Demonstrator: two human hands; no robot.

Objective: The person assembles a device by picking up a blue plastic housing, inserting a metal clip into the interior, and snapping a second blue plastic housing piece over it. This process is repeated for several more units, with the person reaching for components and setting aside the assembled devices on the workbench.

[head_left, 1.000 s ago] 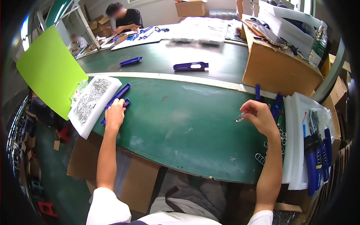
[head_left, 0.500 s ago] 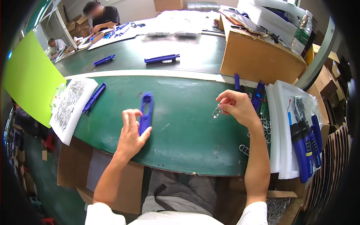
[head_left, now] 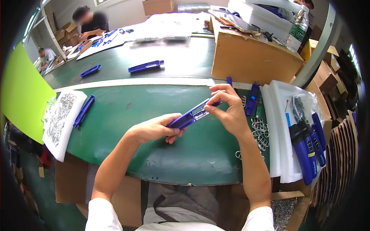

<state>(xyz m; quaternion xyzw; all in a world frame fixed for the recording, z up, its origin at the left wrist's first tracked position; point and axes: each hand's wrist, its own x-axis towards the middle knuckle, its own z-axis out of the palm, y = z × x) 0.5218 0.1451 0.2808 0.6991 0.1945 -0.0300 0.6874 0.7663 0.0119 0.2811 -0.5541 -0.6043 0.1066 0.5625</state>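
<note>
Above the green table, my left hand (head_left: 157, 129) is closed around the near end of a long blue plastic housing (head_left: 182, 122), which is tilted up toward the right. A small silver metal piece (head_left: 199, 114) with round holes lies at the housing's slot. My right hand (head_left: 228, 106) pinches at the far end, thumb and forefinger by the metal piece; the fingertips partly hide the contact. Similar silver loop-shaped pieces (head_left: 259, 134) lie in a heap at the table's right, beside another blue housing (head_left: 252, 99).
A white foam tray of small metal parts (head_left: 61, 119) and a blue housing (head_left: 84, 111) are at left. Two blue housings, one of them (head_left: 146, 66), lie beyond the white strip. White foam sheets (head_left: 275, 131) with blue tools (head_left: 304, 154) stand at right. Another person (head_left: 92, 23) sits far left.
My left hand has lifted the blue housing off the table and turned it. My right hand has brought the silver metal piece left to the housing's slot. The view has shifted slightly.
</note>
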